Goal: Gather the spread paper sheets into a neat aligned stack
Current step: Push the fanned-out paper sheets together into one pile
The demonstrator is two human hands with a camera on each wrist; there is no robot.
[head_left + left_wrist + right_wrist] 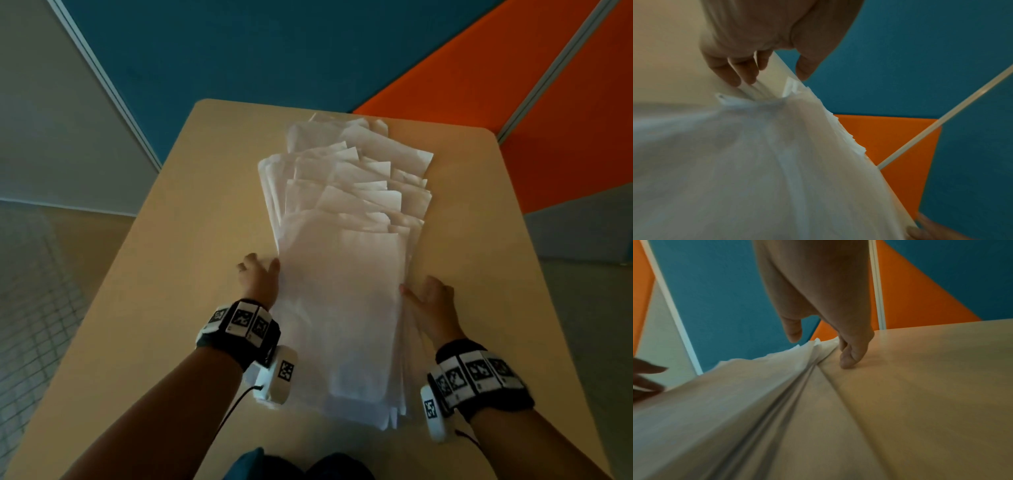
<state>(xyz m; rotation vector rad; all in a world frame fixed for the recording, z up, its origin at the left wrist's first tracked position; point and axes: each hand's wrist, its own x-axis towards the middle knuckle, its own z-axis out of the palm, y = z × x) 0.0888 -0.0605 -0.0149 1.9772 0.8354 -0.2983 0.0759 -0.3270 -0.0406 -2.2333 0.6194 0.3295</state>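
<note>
- The paper sheets point(342, 274) are lying fanned along the middle of the counter point(171, 240), far edges staggered.
- The left hand point(258, 274) is touching the pile's left edge, fingers point(735, 71) relaxed against the sheets.
- The right hand point(431, 301) is flanking the right edge, fingers point(851, 353) loosely curled, fingertips resting on the counter beside the sheets.
</note>
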